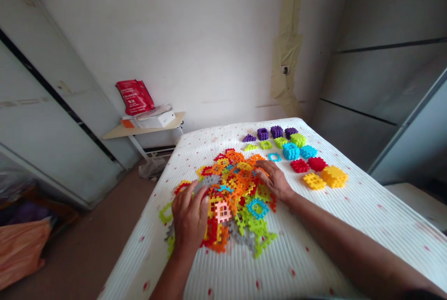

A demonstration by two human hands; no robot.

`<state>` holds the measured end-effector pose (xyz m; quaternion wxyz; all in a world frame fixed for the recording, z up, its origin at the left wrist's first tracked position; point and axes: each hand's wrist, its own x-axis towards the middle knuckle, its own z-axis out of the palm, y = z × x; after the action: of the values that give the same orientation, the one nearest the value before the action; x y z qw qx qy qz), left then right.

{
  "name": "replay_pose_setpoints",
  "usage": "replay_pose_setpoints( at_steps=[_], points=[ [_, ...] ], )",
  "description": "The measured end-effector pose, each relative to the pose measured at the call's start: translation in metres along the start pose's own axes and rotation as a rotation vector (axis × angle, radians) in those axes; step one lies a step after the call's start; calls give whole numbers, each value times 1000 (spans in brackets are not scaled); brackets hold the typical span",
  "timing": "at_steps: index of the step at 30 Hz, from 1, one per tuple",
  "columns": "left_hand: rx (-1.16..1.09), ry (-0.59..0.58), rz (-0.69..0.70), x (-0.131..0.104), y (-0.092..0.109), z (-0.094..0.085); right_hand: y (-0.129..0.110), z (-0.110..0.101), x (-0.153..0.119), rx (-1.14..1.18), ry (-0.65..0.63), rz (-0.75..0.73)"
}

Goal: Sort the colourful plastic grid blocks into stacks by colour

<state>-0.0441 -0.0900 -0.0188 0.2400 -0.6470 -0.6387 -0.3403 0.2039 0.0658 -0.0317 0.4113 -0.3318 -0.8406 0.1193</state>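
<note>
A loose pile of plastic interlocking pieces (240, 181) in orange, yellow, red, green, grey and blue lies on the covered table. My left hand (190, 216) rests over the left side of the pile, fingers apart, beside a pink window-shaped piece (222, 211). At the pile's right edge, my right hand (274, 179) touches orange pieces, its fingertips partly blurred; whether it grips one is unclear. Sorted stacks stand to the right: purple (276, 132), light green (298, 139), blue (291, 151), red (299, 166) and yellow (334, 176).
The table has a white ribbed cover (296, 267) with red spots. Behind it on the left, a small side table (157, 128) bears a red bag (134, 97) and a white box (162, 119). Grey cabinets stand on both sides, and a wall is at the back.
</note>
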Motion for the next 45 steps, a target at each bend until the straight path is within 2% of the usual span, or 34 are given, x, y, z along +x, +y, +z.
replay_pose_setpoints(
  at_steps=[5, 8, 11, 15, 19, 23, 25, 28, 31, 35, 41, 45],
  points=[
    [-46, 131, -229, 28, -45, 3, 13, -3, -1, -18, -91, 53],
    [-33, 135, -403, 40, -76, 8, 12, -3, 6, -59, -195, 66],
    [18, 171, -581, 38, -102, 11, 9, 0, 18, -126, -308, 48],
    [67, 186, -657, 21, -121, 17, 4, 12, 34, -241, -411, 45],
    [50, 183, -617, 10, -122, 21, 0, 28, 47, -263, -433, 15],
    [25, 168, -596, 11, -119, 21, 4, 38, 56, -118, -429, -29],
    [15, 158, -595, 11, -117, 20, 10, 39, 58, -43, -376, -34],
    [17, 157, -585, 12, -114, 19, 20, 34, 59, -57, -291, 17],
    [7, 152, -548, 13, -109, 18, 23, 29, 59, -121, -319, 30],
    [8, 139, -494, 14, -103, 19, 14, 33, 63, -230, -381, 39],
    [20, 134, -446, 13, -100, 22, -12, 48, 71, -444, -459, 176],
    [19, 115, -388, 12, -100, 27, -22, 56, 75, -482, -511, 239]
  ],
)
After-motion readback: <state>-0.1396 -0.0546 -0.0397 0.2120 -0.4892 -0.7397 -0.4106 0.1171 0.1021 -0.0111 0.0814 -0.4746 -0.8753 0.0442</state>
